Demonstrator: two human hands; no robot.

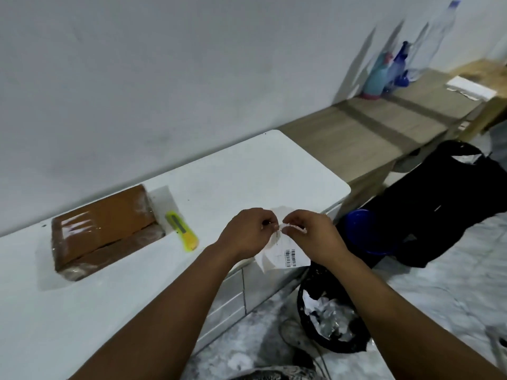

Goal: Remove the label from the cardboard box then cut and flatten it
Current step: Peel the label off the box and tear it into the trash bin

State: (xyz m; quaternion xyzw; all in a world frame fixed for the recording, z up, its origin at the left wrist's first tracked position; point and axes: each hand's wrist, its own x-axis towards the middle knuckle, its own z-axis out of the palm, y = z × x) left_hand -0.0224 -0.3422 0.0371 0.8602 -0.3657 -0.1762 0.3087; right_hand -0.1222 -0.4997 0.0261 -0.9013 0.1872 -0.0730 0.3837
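I note the label [285,252] is off the cardboard box [105,229] and held in the air past the table's [247,171] front edge. My left hand [245,233] and right hand [311,234] each pinch its top edge, thumbs nearly touching; the sheet hangs down from the grip, barcode lowest. The bin [329,322] stands on the floor almost straight below, nearer the right hand. The box lies flat, well off to the left, long axis running away toward the wall, the yellow cutter [182,231] just beside its right end. I judge the left hand the better placed for both.
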